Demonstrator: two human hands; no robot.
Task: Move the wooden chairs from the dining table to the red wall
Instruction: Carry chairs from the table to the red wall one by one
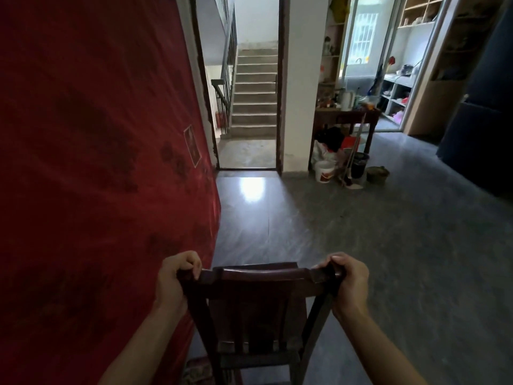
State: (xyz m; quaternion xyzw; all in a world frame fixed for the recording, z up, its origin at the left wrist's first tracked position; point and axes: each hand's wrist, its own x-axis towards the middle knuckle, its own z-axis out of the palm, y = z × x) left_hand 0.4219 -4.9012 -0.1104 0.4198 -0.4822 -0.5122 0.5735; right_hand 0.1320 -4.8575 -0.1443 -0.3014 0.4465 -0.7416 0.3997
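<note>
Person, seen from above: two bare forearms, no sleeves reaching into sight. Left hand (173, 279) and right hand (347, 284) both ungloved. No rings, watch or bands visible on fingers or wrists.

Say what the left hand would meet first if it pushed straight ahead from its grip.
Probably the red wall: the left hand grips the wooden chair right beside it, though depth is unclear.

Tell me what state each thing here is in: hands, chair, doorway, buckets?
Left hand: closed on the chair's top rail.
Right hand: closed on the rail's other end.
Chair: upright, held beside the red wall.
Doorway: open onto stairs.
White bucket: upright on the floor.
Dark bucket: upright.
</note>
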